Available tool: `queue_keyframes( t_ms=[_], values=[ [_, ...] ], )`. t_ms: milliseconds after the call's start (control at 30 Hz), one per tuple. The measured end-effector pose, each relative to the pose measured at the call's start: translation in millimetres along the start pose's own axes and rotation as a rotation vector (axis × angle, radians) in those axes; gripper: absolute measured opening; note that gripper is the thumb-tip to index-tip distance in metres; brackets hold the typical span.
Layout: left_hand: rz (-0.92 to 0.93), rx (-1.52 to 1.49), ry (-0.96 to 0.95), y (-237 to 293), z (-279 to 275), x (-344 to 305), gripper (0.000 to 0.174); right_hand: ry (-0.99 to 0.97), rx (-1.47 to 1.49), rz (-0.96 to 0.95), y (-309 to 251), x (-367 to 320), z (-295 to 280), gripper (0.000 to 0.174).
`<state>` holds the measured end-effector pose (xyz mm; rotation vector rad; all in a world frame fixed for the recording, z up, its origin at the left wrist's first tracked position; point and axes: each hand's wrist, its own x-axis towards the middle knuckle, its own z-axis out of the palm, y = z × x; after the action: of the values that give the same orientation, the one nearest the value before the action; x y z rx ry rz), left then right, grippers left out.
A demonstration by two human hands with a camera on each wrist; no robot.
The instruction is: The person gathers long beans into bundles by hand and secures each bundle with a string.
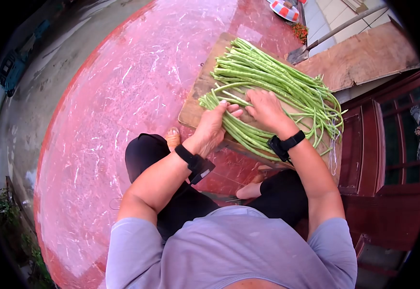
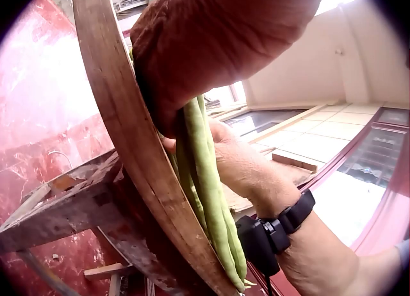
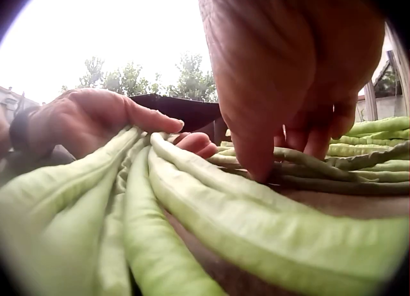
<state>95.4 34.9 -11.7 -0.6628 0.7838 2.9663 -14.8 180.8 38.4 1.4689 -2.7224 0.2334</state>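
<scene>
Long green beans lie across a low wooden table (image 1: 195, 108), the larger pile (image 1: 267, 70) on its far side. Along the near edge, my left hand (image 1: 212, 126) grips one end of a smaller bunch (image 1: 246, 134), thumb over the top. In the left wrist view these beans (image 2: 208, 174) run beside the table's edge. My right hand (image 1: 266, 111) is between bunch and pile, fingers pointing down. Thumb and fingertips pinch thin beans close over the wood in the right wrist view, where the thumb (image 3: 256, 152) covers part of them.
Pale string (image 1: 334, 144) hangs at the pile's right end. A plywood sheet (image 1: 359, 58) and a long-handled shovel (image 1: 299, 54) stand beyond the table, with a dark red door (image 1: 364, 144) at the right. The person's knees (image 1: 145, 154) are close to the table's near side.
</scene>
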Motion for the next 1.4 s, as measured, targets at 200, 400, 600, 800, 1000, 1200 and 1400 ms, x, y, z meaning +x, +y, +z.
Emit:
queue_keyframes(
  t_ms=[200,400,600,800,1000,1200,1400],
  values=[
    [-0.009,-0.014,0.018,-1.2,-0.7,0.9,0.035,0.096,-0.051,0.045,6.6,-1.4,1.4,0.017],
    [0.065,-0.094,-0.090,-1.8,1.4,0.8,0.040,0.148,0.176,0.086,-9.3,-15.5,-17.2,0.019],
    [0.084,-0.141,-0.189,-1.7,-0.2,4.6,0.051,0.197,0.452,0.154,-18.7,-38.1,-16.0,0.015],
    [0.071,-0.180,-0.208,-1.2,3.7,3.9,0.052,0.221,0.692,0.177,-22.7,-44.4,-8.9,0.016],
    [0.059,-0.198,-0.289,-0.4,0.9,8.0,0.041,0.168,0.656,0.041,-19.5,-43.9,-6.1,0.018],
    [0.111,-0.169,-0.316,4.4,12.1,-2.1,0.033,0.169,0.812,0.248,-29.5,-42.6,-11.3,0.017],
    [0.113,-0.161,-0.276,-0.5,5.9,4.2,0.027,0.171,0.599,0.157,-26.8,-46.3,-5.5,0.016]
  ],
)
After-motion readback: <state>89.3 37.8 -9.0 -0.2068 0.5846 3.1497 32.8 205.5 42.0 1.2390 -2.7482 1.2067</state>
